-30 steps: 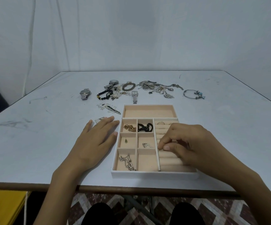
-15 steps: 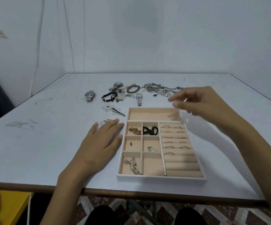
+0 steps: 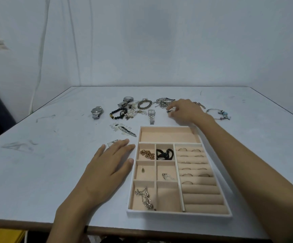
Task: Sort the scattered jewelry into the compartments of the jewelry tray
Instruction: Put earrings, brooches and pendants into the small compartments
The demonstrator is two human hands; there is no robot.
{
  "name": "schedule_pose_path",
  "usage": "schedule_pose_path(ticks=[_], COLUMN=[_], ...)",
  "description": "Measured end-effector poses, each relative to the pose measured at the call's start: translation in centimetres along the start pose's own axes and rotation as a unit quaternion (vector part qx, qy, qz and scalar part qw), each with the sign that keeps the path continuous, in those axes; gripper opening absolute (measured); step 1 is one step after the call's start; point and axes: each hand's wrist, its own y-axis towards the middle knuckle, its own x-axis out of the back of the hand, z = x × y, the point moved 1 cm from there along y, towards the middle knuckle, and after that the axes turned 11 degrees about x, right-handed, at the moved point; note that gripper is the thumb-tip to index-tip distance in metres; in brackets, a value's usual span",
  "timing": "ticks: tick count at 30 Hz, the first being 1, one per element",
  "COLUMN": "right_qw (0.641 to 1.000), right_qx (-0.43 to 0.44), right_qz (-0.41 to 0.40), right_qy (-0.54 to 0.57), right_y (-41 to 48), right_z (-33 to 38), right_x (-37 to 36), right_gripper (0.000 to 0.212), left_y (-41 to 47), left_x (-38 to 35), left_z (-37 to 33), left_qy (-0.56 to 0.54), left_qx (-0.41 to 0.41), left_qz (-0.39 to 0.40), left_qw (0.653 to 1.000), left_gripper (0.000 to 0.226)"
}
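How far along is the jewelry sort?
Partly done: rings sit in rolls of the jewelry tray, and five small compartments hold pieces. In hand: the right hand pinches a small silver piece at the pile; left hand rests flat beside the tray. Left: watches, bracelets, chains; the long compartment is empty.

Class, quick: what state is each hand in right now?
Left hand: open, flat on the table beside the tray.
Right hand: pinches a small silver piece.

Our white table (image 3: 37,172) carries the jewelry tray (image 3: 177,216) at five o'clock, a watch (image 3: 96,112) at eleven, tangled jewelry (image 3: 144,104) at twelve.
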Motion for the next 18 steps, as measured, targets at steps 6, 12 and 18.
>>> schedule_pose_path(ticks=[6,12,18], right_qw=[0.998,0.996,0.99], right_qx=[0.004,0.024,-0.018], right_qz=[-0.044,-0.044,-0.068], right_qy=[-0.051,-0.079,0.125], right_y=[0.4,0.1,-0.4], right_z=[-0.1,-0.7,-1.2], right_x=[-0.5,-0.9,0.3], right_gripper=[0.016,0.019,0.015], left_y=[0.1,0.0,0.2], left_x=[-0.1,0.0,-0.1], left_z=[-0.1,0.0,0.1], left_qy=[0.005,0.003,0.006], left_qx=[-0.005,-0.004,-0.004], left_qz=[-0.004,-0.005,-0.003], left_qw=[1.0,1.0,1.0], left_gripper=[0.073,0.074,0.073])
